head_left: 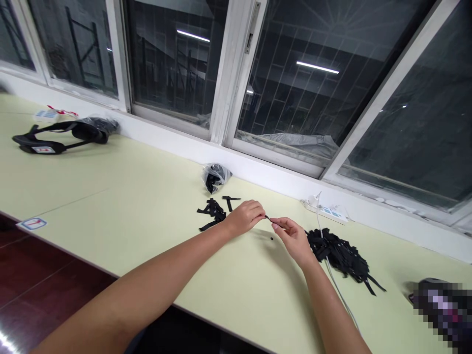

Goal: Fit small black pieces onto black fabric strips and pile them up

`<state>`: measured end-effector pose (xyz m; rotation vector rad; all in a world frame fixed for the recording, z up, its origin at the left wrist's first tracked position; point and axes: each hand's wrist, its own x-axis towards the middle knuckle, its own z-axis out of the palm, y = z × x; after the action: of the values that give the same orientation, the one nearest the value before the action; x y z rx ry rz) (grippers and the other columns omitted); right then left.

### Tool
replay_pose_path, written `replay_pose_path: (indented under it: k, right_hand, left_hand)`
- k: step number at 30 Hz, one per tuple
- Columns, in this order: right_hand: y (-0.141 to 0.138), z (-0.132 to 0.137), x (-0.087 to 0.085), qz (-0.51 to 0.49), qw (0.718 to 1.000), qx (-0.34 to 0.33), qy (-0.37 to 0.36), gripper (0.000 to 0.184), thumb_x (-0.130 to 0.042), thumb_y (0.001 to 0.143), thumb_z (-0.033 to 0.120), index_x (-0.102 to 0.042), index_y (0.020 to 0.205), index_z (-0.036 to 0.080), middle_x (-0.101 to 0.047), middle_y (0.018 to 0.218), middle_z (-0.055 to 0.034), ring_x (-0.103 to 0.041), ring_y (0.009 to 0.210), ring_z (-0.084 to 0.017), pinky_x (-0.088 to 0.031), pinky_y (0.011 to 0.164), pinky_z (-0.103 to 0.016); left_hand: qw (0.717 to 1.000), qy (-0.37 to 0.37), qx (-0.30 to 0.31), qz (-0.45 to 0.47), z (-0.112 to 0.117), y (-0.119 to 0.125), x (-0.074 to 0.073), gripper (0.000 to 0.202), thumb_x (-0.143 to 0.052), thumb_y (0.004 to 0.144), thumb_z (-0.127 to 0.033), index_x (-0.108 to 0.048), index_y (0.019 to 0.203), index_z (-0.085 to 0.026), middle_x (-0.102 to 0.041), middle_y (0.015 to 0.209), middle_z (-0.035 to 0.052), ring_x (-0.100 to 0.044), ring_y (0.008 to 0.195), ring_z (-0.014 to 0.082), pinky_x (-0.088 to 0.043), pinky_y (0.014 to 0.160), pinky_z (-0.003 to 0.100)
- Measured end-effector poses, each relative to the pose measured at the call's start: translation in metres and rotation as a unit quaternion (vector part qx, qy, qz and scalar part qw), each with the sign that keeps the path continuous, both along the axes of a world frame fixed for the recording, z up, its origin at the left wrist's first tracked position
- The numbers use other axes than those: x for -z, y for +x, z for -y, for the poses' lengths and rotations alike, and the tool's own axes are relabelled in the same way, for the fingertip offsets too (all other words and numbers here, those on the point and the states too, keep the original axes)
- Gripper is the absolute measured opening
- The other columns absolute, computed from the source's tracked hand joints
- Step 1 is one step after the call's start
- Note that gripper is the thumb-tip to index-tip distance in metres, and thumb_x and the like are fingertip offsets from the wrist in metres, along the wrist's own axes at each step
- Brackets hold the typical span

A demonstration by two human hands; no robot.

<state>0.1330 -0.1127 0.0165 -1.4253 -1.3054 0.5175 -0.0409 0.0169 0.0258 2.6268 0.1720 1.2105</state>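
Between my two hands, a little above the tabletop, a short black strap [268, 218] is pinched at both ends. My left hand [246, 216] has its fingers closed on one end, and my right hand [292, 237] grips the other between thumb and fingers. Just below them a tiny dark ring-like piece [272, 238] lies on the table. Left of my left hand are a few loose black straps [214, 210], with a T-shaped one [229, 200] a bit apart. A large heap of black straps [341, 253] lies to the right of my right hand.
On the pale green table [147, 196], a clear plastic bag [217, 174] of black pieces stands near the window wall. A white cable [334, 280] runs from a power strip [332, 213] past the strap heap. A black headset [44, 146] lies far left; a pixelated dark object [442, 305] is right.
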Motion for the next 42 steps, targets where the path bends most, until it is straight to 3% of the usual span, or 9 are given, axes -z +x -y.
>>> replay_pose_path:
  k: [3, 6, 11, 21, 30, 33, 37, 42]
  right_hand:
    - [0.013, 0.003, 0.006, 0.162, 0.983, 0.069, -0.053, 0.029, -0.066, 0.078, 0.045, -0.073, 0.095, 0.023, -0.073, 0.099, -0.0076, -0.064, 0.078, -0.022, -0.049, 0.074, -0.036]
    - [0.023, 0.003, 0.014, 0.238, 0.964, 0.060, -0.099, 0.021, -0.062, 0.078, 0.039, -0.075, 0.086, 0.024, -0.074, 0.089, -0.0056, -0.062, 0.071, -0.022, -0.047, 0.071, -0.035]
    - [0.024, -0.001, 0.021, 0.240, 0.963, 0.041, -0.112, 0.018, -0.060, 0.075, 0.031, -0.076, 0.080, 0.024, -0.074, 0.081, -0.0043, -0.063, 0.071, -0.022, -0.045, 0.070, -0.033]
    - [0.016, -0.008, 0.015, 0.290, 0.944, 0.043, -0.153, 0.014, -0.056, 0.071, 0.019, -0.069, 0.074, 0.021, -0.071, 0.075, -0.0034, -0.061, 0.066, -0.019, -0.042, 0.064, -0.029]
    - [0.009, -0.007, 0.012, 0.307, 0.939, 0.044, -0.147, 0.013, -0.052, 0.072, 0.018, -0.065, 0.075, 0.021, -0.070, 0.075, -0.0035, -0.061, 0.069, -0.019, -0.041, 0.066, -0.028]
    - [0.001, -0.005, 0.010, 0.299, 0.942, 0.040, -0.147, 0.015, -0.051, 0.078, 0.024, -0.066, 0.079, 0.022, -0.070, 0.076, -0.0026, -0.061, 0.068, -0.019, -0.042, 0.067, -0.029]
    - [-0.014, -0.004, 0.008, 0.310, 0.942, 0.039, -0.125, 0.019, -0.050, 0.083, 0.033, -0.066, 0.080, 0.023, -0.070, 0.078, -0.0030, -0.059, 0.063, -0.018, -0.042, 0.065, -0.030]
    - [-0.022, 0.001, -0.003, 0.281, 0.951, 0.098, -0.079, 0.025, -0.052, 0.087, 0.043, -0.066, 0.084, 0.023, -0.069, 0.078, -0.0037, -0.058, 0.060, -0.018, -0.042, 0.061, -0.030]
  left_hand:
    - [1.000, 0.016, -0.007, -0.005, -0.004, -0.003, -0.003, 0.023, -0.048, 0.099, -0.028, -0.066, 0.091, -0.017, -0.066, 0.094, 0.0092, -0.058, 0.093, 0.0202, -0.042, 0.092, 0.035]
    - [1.000, 0.013, -0.008, -0.010, -0.005, -0.004, -0.003, 0.022, -0.049, 0.099, -0.028, -0.067, 0.091, -0.017, -0.066, 0.094, 0.0091, -0.058, 0.094, 0.0203, -0.042, 0.092, 0.035]
    - [1.000, 0.013, -0.001, -0.026, -0.005, -0.004, -0.002, 0.024, -0.047, 0.099, -0.028, -0.067, 0.091, -0.017, -0.065, 0.094, 0.0090, -0.057, 0.094, 0.0201, -0.041, 0.092, 0.034]
    - [0.998, 0.037, -0.001, -0.053, -0.003, -0.004, -0.003, 0.030, -0.042, 0.101, -0.029, -0.067, 0.090, -0.018, -0.065, 0.094, 0.0101, -0.057, 0.092, 0.0204, -0.041, 0.091, 0.036]
    - [0.998, 0.037, 0.013, -0.054, -0.007, -0.002, 0.002, 0.024, -0.047, 0.099, -0.026, -0.067, 0.090, -0.018, -0.065, 0.094, 0.0091, -0.058, 0.092, 0.0207, -0.040, 0.090, 0.035]
    - [0.999, -0.023, -0.007, -0.037, -0.017, 0.001, 0.014, 0.017, -0.054, 0.096, -0.026, -0.067, 0.089, -0.018, -0.065, 0.093, 0.0072, -0.058, 0.093, 0.0200, -0.041, 0.091, 0.034]
    - [0.981, -0.176, -0.074, -0.031, -0.024, 0.004, 0.031, 0.011, -0.063, 0.088, -0.024, -0.067, 0.082, -0.017, -0.064, 0.089, 0.0045, -0.059, 0.085, 0.0178, -0.045, 0.082, 0.030]
    - [0.976, -0.208, -0.049, -0.036, -0.016, 0.008, 0.031, 0.009, -0.066, 0.086, -0.025, -0.069, 0.083, -0.017, -0.065, 0.089, 0.0044, -0.060, 0.083, 0.0166, -0.045, 0.077, 0.027]
